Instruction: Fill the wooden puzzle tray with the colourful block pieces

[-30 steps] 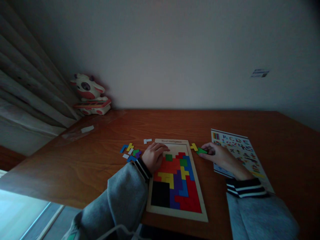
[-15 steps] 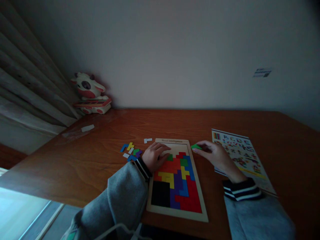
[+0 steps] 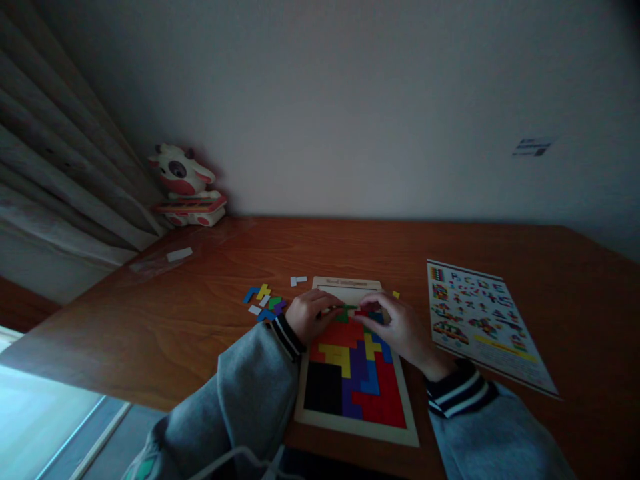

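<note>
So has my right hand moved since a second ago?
Yes. Judged against the puzzle board, your right hand has moved left: it was off beyond the board's right edge, and now its fingers are over the board's upper part.

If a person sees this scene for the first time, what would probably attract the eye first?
Probably the puzzle board at the centre of the desk, with its bright pieces and the black area near its left corner. The left hand and right hand are close together over its far half. The cow-shaped toy keyboard at far left might come next.
</note>
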`<state>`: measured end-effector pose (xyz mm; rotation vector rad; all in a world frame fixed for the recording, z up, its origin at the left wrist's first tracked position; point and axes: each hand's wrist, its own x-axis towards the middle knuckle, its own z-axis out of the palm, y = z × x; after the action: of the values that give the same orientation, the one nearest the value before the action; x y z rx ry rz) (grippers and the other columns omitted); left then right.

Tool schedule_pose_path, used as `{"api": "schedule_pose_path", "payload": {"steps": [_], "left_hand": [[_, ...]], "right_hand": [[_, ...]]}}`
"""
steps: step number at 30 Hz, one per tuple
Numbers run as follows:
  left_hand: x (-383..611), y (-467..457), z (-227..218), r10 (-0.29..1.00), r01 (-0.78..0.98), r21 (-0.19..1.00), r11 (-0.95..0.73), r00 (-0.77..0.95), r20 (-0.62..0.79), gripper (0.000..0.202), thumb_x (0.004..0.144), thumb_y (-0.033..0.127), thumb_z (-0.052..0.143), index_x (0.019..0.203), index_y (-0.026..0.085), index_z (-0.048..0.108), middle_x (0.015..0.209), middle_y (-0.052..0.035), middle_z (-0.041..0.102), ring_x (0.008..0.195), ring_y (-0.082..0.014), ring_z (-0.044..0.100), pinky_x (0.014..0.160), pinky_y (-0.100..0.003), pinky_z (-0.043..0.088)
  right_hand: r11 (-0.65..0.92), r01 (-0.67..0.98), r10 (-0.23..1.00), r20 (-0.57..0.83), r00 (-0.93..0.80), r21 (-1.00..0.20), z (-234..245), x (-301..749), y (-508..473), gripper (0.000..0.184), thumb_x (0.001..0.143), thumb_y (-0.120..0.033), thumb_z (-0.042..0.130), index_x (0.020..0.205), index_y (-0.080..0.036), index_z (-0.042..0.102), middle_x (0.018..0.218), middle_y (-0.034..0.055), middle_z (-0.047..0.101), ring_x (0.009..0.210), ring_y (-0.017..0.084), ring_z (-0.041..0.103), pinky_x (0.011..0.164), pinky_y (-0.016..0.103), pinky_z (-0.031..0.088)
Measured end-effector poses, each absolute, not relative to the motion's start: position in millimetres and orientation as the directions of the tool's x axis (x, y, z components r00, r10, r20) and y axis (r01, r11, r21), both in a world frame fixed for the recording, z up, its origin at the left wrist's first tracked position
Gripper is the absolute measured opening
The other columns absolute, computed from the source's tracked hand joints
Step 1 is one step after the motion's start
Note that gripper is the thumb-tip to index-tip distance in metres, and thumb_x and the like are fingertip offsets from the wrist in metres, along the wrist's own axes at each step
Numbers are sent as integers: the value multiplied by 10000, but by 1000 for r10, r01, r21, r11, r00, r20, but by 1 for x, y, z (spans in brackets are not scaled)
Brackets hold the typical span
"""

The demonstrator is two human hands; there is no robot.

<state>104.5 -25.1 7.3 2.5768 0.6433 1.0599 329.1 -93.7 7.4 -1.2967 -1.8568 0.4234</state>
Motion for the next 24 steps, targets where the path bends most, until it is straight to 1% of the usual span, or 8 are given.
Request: {"api": "schedule_pose_path", "payload": {"steps": [4,7,10,12,16,20,22,24], "left_hand": [[101,-19,5,707,482,518,-707,457,540,170,911,311,611,949,174,705,838,-48,728,744,-156,662,710,-267,542],[100,-16,5,773,543,551,-633,415,479,146,893,299,626,953,195,709,822,-27,729,698,-136,647,669,-238,525],[99,-14,4,809,574,571,-586,385,444,150,883,311,635,954,200,708,813,-17,728,658,-126,634,638,-227,509],[97,-11,2,831,594,583,-554,358,425,168,879,338,636,956,205,703,810,-13,727,648,-127,633,623,-230,503],[89,-3,0,866,615,613,-496,305,396,185,861,360,650,958,209,693,818,-12,732,685,-143,660,641,-242,507],[88,0,0,887,569,681,-461,282,365,215,841,378,670,945,190,685,818,-23,736,681,-146,667,636,-243,515],[89,0,-2,889,525,718,-457,289,354,224,839,386,669,936,185,683,821,-28,736,680,-146,665,629,-243,518],[91,0,-5,888,479,749,-457,293,355,230,836,394,667,923,182,681,823,-34,734,690,-150,665,626,-245,519]], "right_hand": [[251,818,874,485,39,-518,-2,356,-86,214,931,-368,528,1011,-203,639,1018,104,650,959,250,633,875,407,506],[63,919,873,467,139,-389,-14,373,-82,335,914,-412,531,1078,-150,660,1033,148,624,971,291,612,898,445,488],[-24,939,895,411,173,-344,-25,383,-80,369,900,-434,538,1074,-143,685,1028,154,616,954,291,610,897,445,483],[-24,923,905,384,184,-385,-29,385,-79,352,886,-430,548,1044,-152,694,1015,150,623,939,286,613,887,446,484],[-4,840,912,342,225,-543,-30,384,-77,321,837,-444,587,986,-169,663,982,129,661,869,263,633,800,418,516],[25,768,908,335,250,-640,-21,378,-79,317,827,-458,585,985,-184,611,943,101,690,783,231,653,724,385,534],[72,731,900,361,246,-679,-12,372,-80,293,845,-448,565,978,-190,602,915,98,697,768,230,659,716,383,533],[155,699,898,395,195,-698,-2,364,-81,270,892,-422,520,1024,-201,602,959,97,705,785,216,666,716,360,533]]}}
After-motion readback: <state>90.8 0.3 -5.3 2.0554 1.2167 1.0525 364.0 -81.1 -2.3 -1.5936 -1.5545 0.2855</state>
